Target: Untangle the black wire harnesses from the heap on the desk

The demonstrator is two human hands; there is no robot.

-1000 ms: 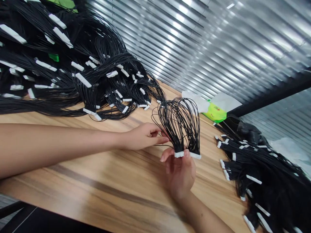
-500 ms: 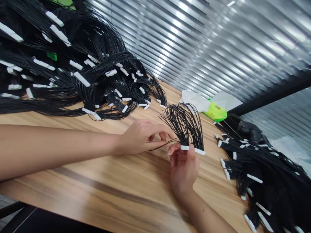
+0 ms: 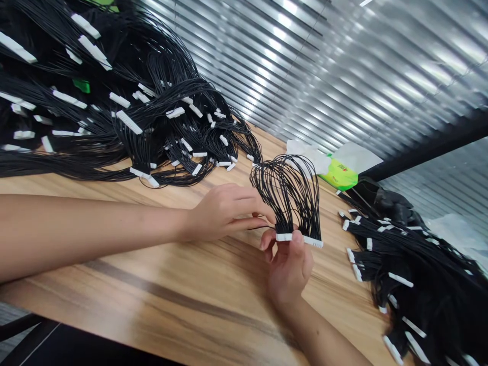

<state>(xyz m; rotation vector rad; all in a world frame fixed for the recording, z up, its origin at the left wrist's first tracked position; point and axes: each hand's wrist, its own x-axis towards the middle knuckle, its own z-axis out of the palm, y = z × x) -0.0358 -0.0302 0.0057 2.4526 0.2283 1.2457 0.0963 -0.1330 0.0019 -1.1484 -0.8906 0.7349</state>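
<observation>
A wire harness (image 3: 285, 188) of thin black wires arches up from white connectors at its lower ends. My right hand (image 3: 287, 264) grips it by the connectors, the thumb pressed near the white connector (image 3: 284, 237) on the left. A second white connector (image 3: 313, 241) sticks out to the right of that thumb. My left hand (image 3: 231, 211) reaches in from the left with thumb and fingers pinched on a single black wire (image 3: 263, 227) at the harness's left side. The fingertips are partly hidden by the wires.
A large heap of black wire harnesses (image 3: 125, 101) lies at the left back of the wooden table (image 3: 183, 300). Another pile (image 3: 427, 274) lies at the right. Behind stand a bright green packet (image 3: 339, 174) and a corrugated metal wall (image 3: 305, 66).
My left fingers have moved slightly right, close up to the connector. The harness has turned a little in my right hand, and its loops are spread wider; less of the single wire shows.
</observation>
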